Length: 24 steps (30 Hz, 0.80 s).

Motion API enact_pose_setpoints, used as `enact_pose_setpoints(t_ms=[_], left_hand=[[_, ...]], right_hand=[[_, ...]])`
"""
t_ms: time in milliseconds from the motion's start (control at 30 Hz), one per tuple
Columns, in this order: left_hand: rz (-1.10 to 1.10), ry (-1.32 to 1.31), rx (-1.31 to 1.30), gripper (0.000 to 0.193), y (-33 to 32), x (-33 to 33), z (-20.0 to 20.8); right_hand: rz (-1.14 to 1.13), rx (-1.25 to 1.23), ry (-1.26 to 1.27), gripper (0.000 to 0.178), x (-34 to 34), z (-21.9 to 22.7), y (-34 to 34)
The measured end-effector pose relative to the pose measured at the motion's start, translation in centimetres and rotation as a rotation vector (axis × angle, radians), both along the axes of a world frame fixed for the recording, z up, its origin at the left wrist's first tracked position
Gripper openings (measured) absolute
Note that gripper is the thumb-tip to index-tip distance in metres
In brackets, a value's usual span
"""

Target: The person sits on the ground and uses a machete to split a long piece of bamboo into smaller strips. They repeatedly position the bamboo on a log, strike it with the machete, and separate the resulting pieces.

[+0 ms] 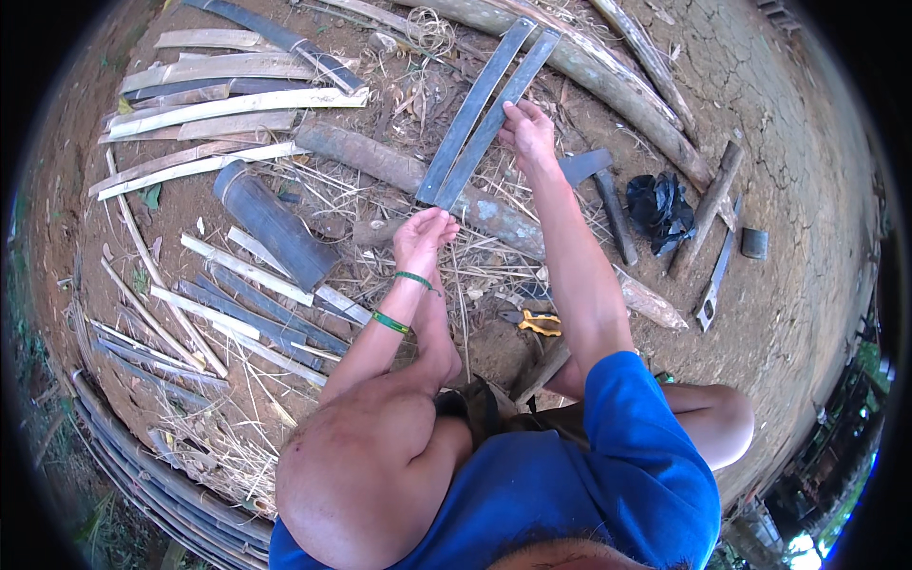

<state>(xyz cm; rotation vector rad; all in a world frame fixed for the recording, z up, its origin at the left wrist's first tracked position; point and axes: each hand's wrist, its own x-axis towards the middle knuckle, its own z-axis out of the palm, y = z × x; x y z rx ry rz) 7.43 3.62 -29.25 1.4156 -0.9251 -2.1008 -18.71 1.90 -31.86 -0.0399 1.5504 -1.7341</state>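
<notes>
Two long dark bamboo strips lie side by side ahead of me, the left strip and the right strip, with a narrow gap between them. They look joined at both ends, like a slim frame. My right hand is closed on the outer edge of the right strip, about midway along it. At the near end, the fingers of my left hand pinch the tip of the same strip. Beneath the strips a log lies across the ground among scattered shavings.
Pale split bamboo pieces and a thick bamboo tube lie at left. Yellow-handled pliers sit near my feet. A broad blade with a dark handle, a black plastic bag and a handsaw are at right. Long logs lie beyond.
</notes>
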Motion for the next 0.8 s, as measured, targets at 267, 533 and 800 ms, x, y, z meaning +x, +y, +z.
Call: enact_pose_setpoints(t_ms=[267, 533, 800], left_hand=[[-0.005, -0.026, 0.039, 0.022, -0.5, -0.3, -0.8], [-0.007, 0.036, 0.029, 0.017, -0.8, -0.2, -1.4], [-0.027, 0.039, 0.030, 0.020, -0.9, -0.1, -1.6]], right_hand=[[0.046, 0.029, 0.022, 0.034, 0.4, 0.1, -0.2], [0.057, 0.022, 0.019, 0.031, 0.3, 0.1, -0.1], [0.063, 0.018, 0.018, 0.035, 0.1, 0.3, -0.3]])
